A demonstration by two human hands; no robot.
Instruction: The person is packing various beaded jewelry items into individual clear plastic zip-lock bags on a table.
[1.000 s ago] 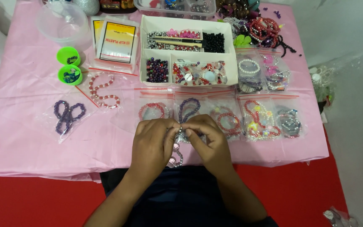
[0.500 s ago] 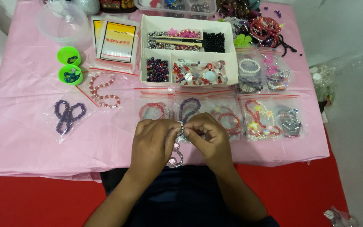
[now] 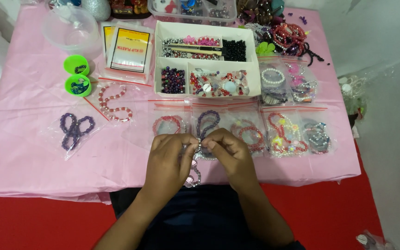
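Both my left hand (image 3: 170, 157) and right hand (image 3: 225, 153) pinch shut on the beaded bracelet (image 3: 193, 169) over the pink table's (image 3: 33, 153) near edge, mid-knotting I'd say; next needs a steady pull.

Clear zip bags with red seal strips lie in a row across the pink tabletop (image 3: 33, 153), one holding a red bracelet (image 3: 168, 125), one a purple strand (image 3: 208, 121), one red loops (image 3: 251, 135), and two at the right end with mixed pieces (image 3: 285, 134) (image 3: 319, 136). A separate clear bag with purple bracelets (image 3: 73, 131) sits at left. Behind, beside a white compartment box (image 3: 207, 60), stand two flat packets with yellow-and-white labels (image 3: 128, 48).
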